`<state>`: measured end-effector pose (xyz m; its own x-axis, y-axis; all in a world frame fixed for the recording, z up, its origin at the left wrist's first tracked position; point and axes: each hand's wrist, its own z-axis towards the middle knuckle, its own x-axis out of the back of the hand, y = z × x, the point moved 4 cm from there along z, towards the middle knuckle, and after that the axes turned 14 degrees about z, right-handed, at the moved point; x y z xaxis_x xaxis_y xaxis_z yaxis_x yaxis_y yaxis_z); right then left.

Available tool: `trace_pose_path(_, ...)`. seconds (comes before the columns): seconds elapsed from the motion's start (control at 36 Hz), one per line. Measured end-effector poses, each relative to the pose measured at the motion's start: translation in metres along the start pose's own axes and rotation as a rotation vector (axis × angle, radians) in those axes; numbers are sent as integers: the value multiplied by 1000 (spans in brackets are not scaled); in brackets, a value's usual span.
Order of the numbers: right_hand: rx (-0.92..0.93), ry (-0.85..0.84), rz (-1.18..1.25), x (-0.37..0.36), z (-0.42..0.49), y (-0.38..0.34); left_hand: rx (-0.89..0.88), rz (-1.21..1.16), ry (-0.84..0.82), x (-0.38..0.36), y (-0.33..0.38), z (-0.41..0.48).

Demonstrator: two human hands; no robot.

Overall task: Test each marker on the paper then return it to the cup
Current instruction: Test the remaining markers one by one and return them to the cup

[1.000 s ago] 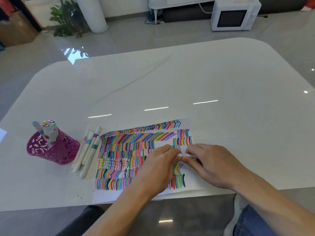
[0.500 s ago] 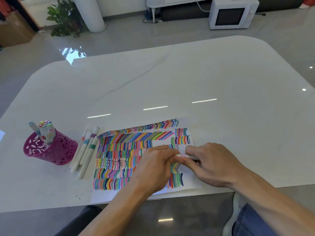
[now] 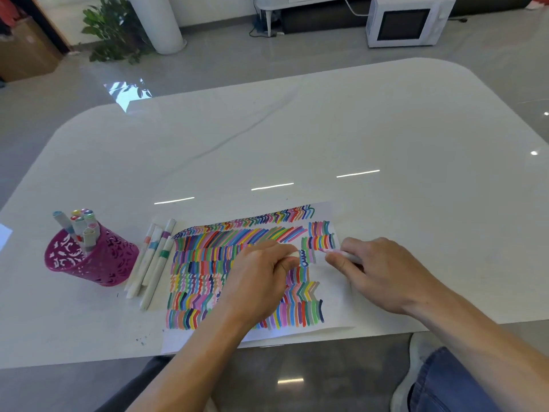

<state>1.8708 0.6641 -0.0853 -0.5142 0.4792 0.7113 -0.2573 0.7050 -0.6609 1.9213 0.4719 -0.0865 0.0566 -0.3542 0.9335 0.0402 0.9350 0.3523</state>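
Now your hands have parted: your left hand (image 3: 261, 278) pinches the cap (image 3: 294, 254), your right hand (image 3: 383, 272) grips the marker (image 3: 341, 254) over the paper's (image 3: 332, 310) far right (uncapped, so testing can start). The cup (image 3: 98, 263) waits left of the paper.

The paper (image 3: 335, 292) is white, filled with rows of short strokes in many colours: slanted bars, wavy lines and chevrons in red, blue, green, yellow, pink, purple and orange. The cup (image 3: 101, 263) is magenta with a white leaf-like cut-out pattern. The cup markers (image 3: 81, 224) have pale grey barrels and pastel ends. The loose markers (image 3: 151, 263) are white with pink, teal, purple and green bands. The pink marker (image 3: 341, 253) in the right hand (image 3: 383, 275) has a white barrel; the cap (image 3: 294, 254) in the left hand (image 3: 261, 278) is white. The table (image 3: 356, 129) is glossy white with a faint grey vein.
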Motion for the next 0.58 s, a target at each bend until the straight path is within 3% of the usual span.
trace_pose_path(0.11,16,41,65,-5,5,7,14,23,-6,-6,-2,0)
trace_pose_path(0.33,54,128,477,5,5,7,-65,33,24,-14,-4,-1)
trace_pose_path(0.5,21,116,936,2,8,7,-103,49,-1,-22,-6,-3)
trace_pose_path(0.58,-16,100,984,1,9,8,-110,68,6,-25,-6,-5)
